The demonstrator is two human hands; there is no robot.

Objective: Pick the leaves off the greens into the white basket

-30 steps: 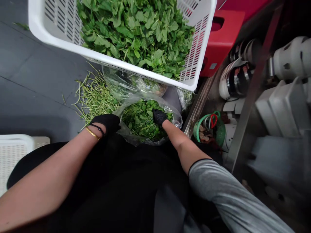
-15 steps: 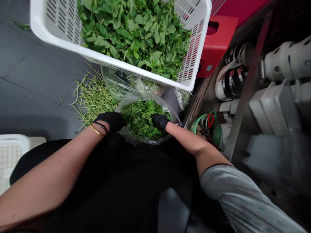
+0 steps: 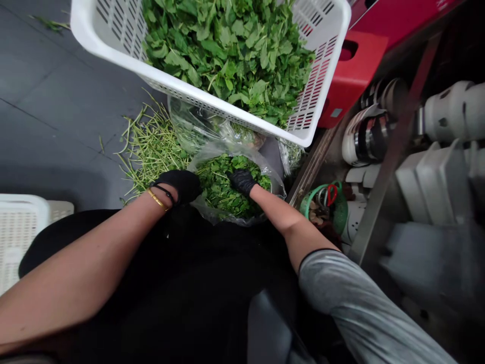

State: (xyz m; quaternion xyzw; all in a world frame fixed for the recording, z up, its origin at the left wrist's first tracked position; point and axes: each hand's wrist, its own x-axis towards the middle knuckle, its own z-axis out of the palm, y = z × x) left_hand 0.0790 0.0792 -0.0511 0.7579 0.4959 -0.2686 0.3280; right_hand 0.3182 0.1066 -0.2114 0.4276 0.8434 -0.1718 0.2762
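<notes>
A clear plastic bag (image 3: 276, 182) stands open in front of my body, filled with leafy greens (image 3: 217, 189). My left hand (image 3: 184, 186), in a black glove, is closed on the bag's left rim; its fingertips are largely hidden. Inside the bag opening, my right hand (image 3: 242, 181), also black-gloved, has its fingers curled into the greens near the middle. Beyond the bag, a white slotted basket (image 3: 182, 81) holds a large heap of loose green leaves (image 3: 235, 50).
Cut green stems (image 3: 151, 144) lie piled on the grey tile floor (image 3: 41, 121), left of the bag. Another white basket (image 3: 22, 217) is at the left edge. On the right are a red stool-like object (image 3: 352, 76), a green basket (image 3: 341, 212) and a metal shelf (image 3: 382, 197) with white containers.
My right hand has moved left across the greens, nearer my left hand. My left hand stays at the bag's left rim. The whole view has shifted slightly.
</notes>
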